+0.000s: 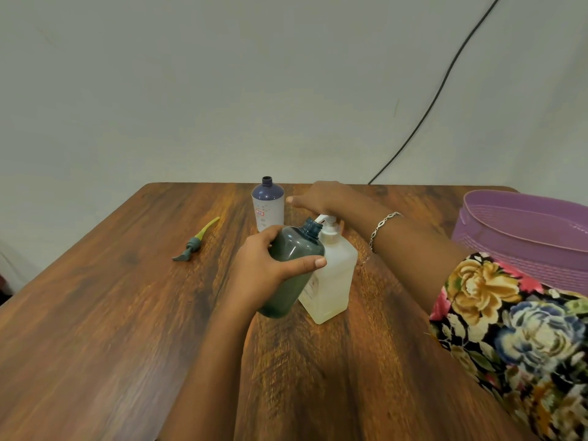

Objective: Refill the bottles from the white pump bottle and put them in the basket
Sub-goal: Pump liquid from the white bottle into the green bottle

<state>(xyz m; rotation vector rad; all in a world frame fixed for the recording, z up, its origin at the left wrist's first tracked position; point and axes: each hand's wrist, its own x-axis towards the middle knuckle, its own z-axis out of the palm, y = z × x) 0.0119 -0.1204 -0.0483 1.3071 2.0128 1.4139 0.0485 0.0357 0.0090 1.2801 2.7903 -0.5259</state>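
Left hand (264, 265) grips green bottle (291, 268) — right hand (318, 197) on white pump bottle (334, 275).

On the table (127, 313): pump bottle (334, 275) at centre, tilted bottle (291, 268) touching its left side, neck under the spout. Behind them, an uncapped bottle (268, 203) (upright); loose pump head (194, 241) lying far left. Basket (525, 237) at right edge.

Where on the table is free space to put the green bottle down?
Bare wood lies left of the loose pump head and along the near edge of the wooden table. It is crowded mid-table, around the white pump bottle, dark green bottle and blue-topped bottle.
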